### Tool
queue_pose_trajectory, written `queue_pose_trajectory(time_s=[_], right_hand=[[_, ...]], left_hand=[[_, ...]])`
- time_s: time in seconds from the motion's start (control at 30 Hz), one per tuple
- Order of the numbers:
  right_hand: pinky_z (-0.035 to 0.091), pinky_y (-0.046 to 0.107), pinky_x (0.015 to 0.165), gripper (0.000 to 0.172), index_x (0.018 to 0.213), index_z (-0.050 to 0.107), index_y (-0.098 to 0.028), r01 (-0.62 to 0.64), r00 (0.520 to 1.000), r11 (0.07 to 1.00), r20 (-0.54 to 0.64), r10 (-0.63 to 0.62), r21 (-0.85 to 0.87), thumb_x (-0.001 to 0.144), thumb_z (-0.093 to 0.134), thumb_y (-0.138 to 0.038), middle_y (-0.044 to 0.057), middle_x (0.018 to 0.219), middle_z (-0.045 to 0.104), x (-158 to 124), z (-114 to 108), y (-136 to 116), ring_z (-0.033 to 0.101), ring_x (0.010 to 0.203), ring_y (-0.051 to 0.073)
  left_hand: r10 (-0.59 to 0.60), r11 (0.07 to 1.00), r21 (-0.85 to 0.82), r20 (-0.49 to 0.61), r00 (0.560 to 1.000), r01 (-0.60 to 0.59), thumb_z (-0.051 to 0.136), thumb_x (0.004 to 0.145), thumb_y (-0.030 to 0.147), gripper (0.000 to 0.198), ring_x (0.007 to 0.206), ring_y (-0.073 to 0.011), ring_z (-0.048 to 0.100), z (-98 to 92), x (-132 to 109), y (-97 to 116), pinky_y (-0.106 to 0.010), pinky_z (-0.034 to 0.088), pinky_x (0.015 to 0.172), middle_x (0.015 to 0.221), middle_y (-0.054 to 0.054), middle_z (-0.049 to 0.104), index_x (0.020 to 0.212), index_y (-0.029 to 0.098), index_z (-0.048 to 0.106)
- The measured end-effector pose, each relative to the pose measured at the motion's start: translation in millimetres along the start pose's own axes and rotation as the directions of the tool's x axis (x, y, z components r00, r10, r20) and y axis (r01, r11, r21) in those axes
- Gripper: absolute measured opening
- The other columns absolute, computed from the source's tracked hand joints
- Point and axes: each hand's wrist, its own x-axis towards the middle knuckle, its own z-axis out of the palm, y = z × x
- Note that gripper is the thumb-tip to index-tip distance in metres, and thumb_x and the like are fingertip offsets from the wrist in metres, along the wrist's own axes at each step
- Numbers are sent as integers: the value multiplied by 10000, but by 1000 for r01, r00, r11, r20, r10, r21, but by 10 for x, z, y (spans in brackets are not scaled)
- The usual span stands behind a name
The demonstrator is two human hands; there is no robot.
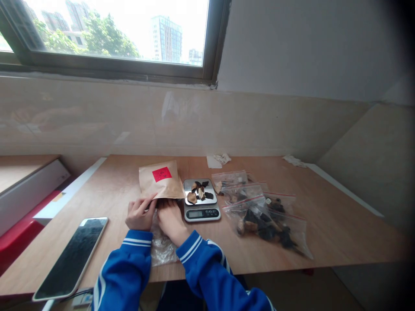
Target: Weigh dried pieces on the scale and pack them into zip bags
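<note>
A brown kraft paper envelope (161, 180) with a square red label lies flat on the light wooden tabletop (343, 224), its lower edge against both hands. The person's left hand (139, 214) has curled fingers (142, 205) closed on that edge, palm turned down. The right hand (171, 219) presses close beside it, its fingertips hidden beneath the envelope, so whether they grip anything cannot be told. A crumpled clear plastic bag (162, 246) runs from under the hands toward the table's front edge, nearly reaching it.

Just right of the envelope, almost touching its corner, sits a silver and black digital kitchen scale (200, 214). Dark, broken chunks (200, 191) are heaped on its steel platform. The right hand is near the scale's front left corner, with only a narrow gap between them. Further right, overlapping clear zip bags with red-striped tops (267, 220) hold more dark chunks, the nearest bag's corner stretching toward the front edge.

On the left, a black-screened smartphone (71, 258) lies at an angle, its lower corner at the table's front edge, with a wide strip of wood between it and the left hand. Blue sleeves with white stripes (126, 263) enter from the bottom. Crumpled white paper scraps (218, 160) lie along the back edge, beneath a beige wall and a window.
</note>
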Motion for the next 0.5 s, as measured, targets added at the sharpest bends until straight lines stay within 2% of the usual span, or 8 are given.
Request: queue_pose_trajectory(time_s=[0.1, 0.27, 0.4, 0.5], right_hand=[[432, 391, 946, 402, 1246, 511, -40, 10, 1000, 1000, -22, -10, -9, 856, 471, -126, 198, 1171, 605, -39, 32, 28, 549, 1085, 291], [404, 405, 986, 435, 1281, 460, 14, -28, 1000, 999, -5, 28, -22, 861, 463, -99, 241, 1228, 560, 26, 36, 3, 516, 1146, 296], [397, 387, 1003, 387, 1251, 507, -21, -35, 998, 999, 49, 35, -1, 874, 444, -85, 200, 1196, 602, 104, 50, -14, 533, 1144, 274], [413, 390, 986, 381, 1247, 521, -45, -54, 998, 998, 32, 53, 16, 881, 428, -94, 177, 1180, 618, 111, 49, -6, 550, 1118, 278]], left_hand=[[1, 1000, -1, 3, 1000, -1, 614, 814, 309, 178, 599, -147, 479, -5, -8, 4, -247, 405, 588, 687, -15, 676, 940, 284, 738], [24, 1000, 11, -6, 1000, -24, 627, 808, 302, 173, 614, -149, 474, -3, -17, 1, -232, 408, 597, 695, -5, 678, 941, 286, 737], [9, 1000, -4, -1, 1000, -9, 621, 811, 307, 173, 614, -150, 469, 3, -15, -4, -234, 398, 602, 681, -10, 666, 935, 278, 739], [-2, 1000, -20, -1, 1000, 2, 610, 817, 316, 176, 612, -149, 459, 3, -12, -7, -238, 389, 604, 664, -14, 657, 929, 274, 738]])
